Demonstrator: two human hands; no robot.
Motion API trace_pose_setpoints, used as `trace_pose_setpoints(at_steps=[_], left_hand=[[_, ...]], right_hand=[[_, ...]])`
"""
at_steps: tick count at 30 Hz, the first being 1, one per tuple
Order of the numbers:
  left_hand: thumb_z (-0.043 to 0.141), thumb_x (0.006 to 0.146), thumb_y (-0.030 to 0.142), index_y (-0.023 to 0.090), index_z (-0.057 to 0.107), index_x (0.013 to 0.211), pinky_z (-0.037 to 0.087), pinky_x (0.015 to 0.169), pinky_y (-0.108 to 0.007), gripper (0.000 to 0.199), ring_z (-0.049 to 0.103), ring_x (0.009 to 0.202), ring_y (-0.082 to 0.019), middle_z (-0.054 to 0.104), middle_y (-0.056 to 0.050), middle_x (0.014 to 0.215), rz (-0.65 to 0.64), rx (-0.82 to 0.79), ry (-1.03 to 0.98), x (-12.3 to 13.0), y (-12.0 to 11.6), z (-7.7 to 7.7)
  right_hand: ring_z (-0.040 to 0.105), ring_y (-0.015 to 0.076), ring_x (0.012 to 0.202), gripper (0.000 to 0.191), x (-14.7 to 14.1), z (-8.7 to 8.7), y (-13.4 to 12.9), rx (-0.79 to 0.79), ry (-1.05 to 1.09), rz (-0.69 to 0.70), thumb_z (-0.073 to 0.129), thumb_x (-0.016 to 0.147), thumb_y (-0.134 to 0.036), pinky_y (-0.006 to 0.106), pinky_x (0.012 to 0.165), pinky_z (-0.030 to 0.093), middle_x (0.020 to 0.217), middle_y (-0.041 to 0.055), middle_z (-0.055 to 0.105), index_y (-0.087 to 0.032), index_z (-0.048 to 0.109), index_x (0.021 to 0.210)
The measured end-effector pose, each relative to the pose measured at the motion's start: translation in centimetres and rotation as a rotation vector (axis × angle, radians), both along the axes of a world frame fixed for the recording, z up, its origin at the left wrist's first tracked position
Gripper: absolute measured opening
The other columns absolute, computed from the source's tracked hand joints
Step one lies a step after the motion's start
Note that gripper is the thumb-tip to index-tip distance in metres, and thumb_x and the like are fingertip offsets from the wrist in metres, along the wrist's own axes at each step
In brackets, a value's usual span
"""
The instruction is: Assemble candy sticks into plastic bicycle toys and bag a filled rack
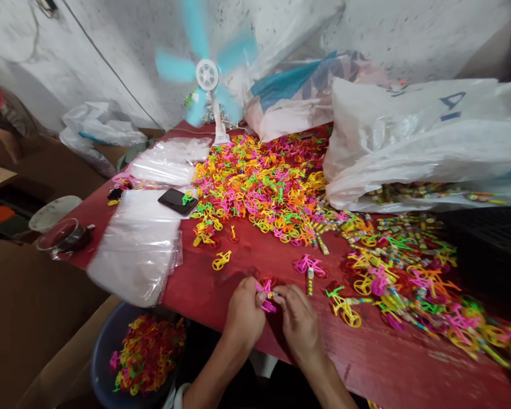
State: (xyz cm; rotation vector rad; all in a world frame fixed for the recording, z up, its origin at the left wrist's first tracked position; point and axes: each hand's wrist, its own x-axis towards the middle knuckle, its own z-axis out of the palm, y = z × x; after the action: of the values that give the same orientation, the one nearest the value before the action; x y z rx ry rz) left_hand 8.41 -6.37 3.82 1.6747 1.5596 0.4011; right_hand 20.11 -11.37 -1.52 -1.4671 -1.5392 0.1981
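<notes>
the step in hand seems to be a fine two-handed handling of one pink toy bicycle (267,305), which is between the two hands, near the front edge of the red worktop (242,250). the left hand (243,312) has its grip closed on this bicycle, with thumb and fingers pressed around it. the right hand (300,318) has its fingertips pinched together on a small light-coloured piece (273,295) beside it; this piece is mostly hidden, so i cannot tell its full shape, nor if it is joined to the bicycle. in my judgement, the next move calls for a steady left hand and small, exact finger work from the right.

both forearms come from below and lean inward, so that the hands almost meet. just beyond the right hand lies another pink bicycle (310,264), touching a patterned stick (310,281)
</notes>
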Motion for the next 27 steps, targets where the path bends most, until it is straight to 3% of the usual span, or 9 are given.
trace_pose_setpoints(at_steps=[5, 8, 10, 12, 15, 17, 20, 23, 27], left_hand=[[0.047, 0.079, 0.010, 0.020, 0.049, 0.069, 0.040, 0.069, -0.028, 0.014, 0.054, 0.072, -0.016, 0.055, 0.000, 0.072, -0.026, 0.009, -0.120, 0.0, -0.5, -0.9], [0.045, 0.087, 0.020, 0.019, 0.058, 0.083, 0.046, 0.076, -0.030, 0.013, 0.058, 0.081, -0.017, 0.061, -0.004, 0.084, -0.061, 0.110, -0.285, -0.5, 0.0, -1.0], [0.045, 0.089, 0.023, 0.019, 0.060, 0.100, 0.047, 0.085, -0.034, 0.019, 0.059, 0.094, -0.019, 0.062, -0.008, 0.102, -0.033, 0.265, -0.307, -1.5, 1.2, -1.0], [0.049, 0.087, 0.021, 0.020, 0.058, 0.111, 0.043, 0.095, -0.041, 0.026, 0.054, 0.108, -0.022, 0.058, -0.011, 0.118, 0.050, 0.430, -0.180, -3.0, 2.8, -1.3], [0.057, 0.080, 0.013, 0.022, 0.062, 0.109, 0.039, 0.098, -0.050, 0.031, 0.049, 0.114, -0.028, 0.057, -0.011, 0.121, 0.087, 0.484, 0.087, -5.1, 4.8, -2.3], [0.057, 0.076, 0.007, 0.022, 0.065, 0.099, 0.043, 0.092, -0.046, 0.028, 0.052, 0.104, -0.026, 0.061, -0.009, 0.109, 0.026, 0.461, 0.145, -6.0, 5.2, -3.2], [0.053, 0.079, 0.008, 0.022, 0.066, 0.086, 0.047, 0.085, -0.039, 0.019, 0.054, 0.093, -0.022, 0.063, -0.006, 0.094, 0.000, 0.486, 0.084, -6.6, 4.8, -3.9], [0.050, 0.084, 0.019, 0.020, 0.064, 0.088, 0.048, 0.084, -0.039, 0.014, 0.058, 0.091, -0.022, 0.065, -0.007, 0.091, 0.158, 0.473, -0.042, -7.2, 4.4, -3.8], [0.043, 0.089, 0.035, 0.017, 0.061, 0.096, 0.051, 0.073, -0.035, 0.026, 0.064, 0.080, -0.021, 0.068, -0.008, 0.092, 0.429, 0.261, -0.260, -8.3, 5.0, -3.5]], right_hand=[[0.062, 0.0173, 0.077, 0.014, 0.6, 0.6, 0.3, 0.054, -0.062, 0.040, 0.046, 0.095, -0.020, 0.028, 0.070, 0.050, 0.082, 0.0043, 0.065, -0.021, 0.060, 0.098], [0.062, 0.0184, 0.079, 0.014, 3.1, 1.3, 0.0, 0.058, -0.136, 0.025, 0.047, 0.095, -0.022, 0.029, 0.071, 0.049, 0.085, 0.0051, 0.065, -0.022, 0.059, 0.102], [0.062, 0.0212, 0.078, 0.017, 5.6, 2.2, -0.5, 0.080, -0.206, -0.133, 0.047, 0.095, -0.028, 0.034, 0.072, 0.048, 0.085, 0.0068, 0.065, -0.022, 0.060, 0.103], [0.062, 0.0273, 0.080, 0.026, 8.2, 3.1, -1.2, 0.054, -0.292, -0.373, 0.048, 0.093, -0.036, 0.041, 0.074, 0.047, 0.087, 0.0115, 0.066, -0.019, 0.062, 0.106], [0.060, 0.0392, 0.093, 0.042, 9.9, 3.7, -1.7, 0.017, -0.364, -0.580, 0.049, 0.090, -0.042, 0.053, 0.080, 0.043, 0.098, 0.0210, 0.065, -0.010, 0.062, 0.114], [0.058, 0.0390, 0.100, 0.040, 8.8, 3.3, -1.3, 0.070, -0.337, -0.502, 0.049, 0.089, -0.039, 0.055, 0.085, 0.043, 0.103, 0.0210, 0.064, -0.011, 0.060, 0.116], [0.058, 0.0287, 0.102, 0.031, 4.3, 1.7, 1.5, 0.068, -0.217, -0.149, 0.045, 0.091, -0.025, 0.050, 0.090, 0.044, 0.108, 0.0120, 0.064, -0.024, 0.059, 0.119], [0.054, 0.0241, 0.114, 0.042, -0.6, -0.1, 6.6, -0.042, -0.126, 0.102, 0.038, 0.091, -0.014, 0.046, 0.094, 0.046, 0.123, 0.0107, 0.059, -0.026, 0.055, 0.128], [0.048, 0.0279, 0.123, 0.046, -4.3, -1.5, 11.9, -0.131, -0.204, 0.167, 0.042, 0.085, -0.006, 0.052, 0.097, 0.044, 0.134, 0.0120, 0.055, -0.025, 0.060, 0.124]])
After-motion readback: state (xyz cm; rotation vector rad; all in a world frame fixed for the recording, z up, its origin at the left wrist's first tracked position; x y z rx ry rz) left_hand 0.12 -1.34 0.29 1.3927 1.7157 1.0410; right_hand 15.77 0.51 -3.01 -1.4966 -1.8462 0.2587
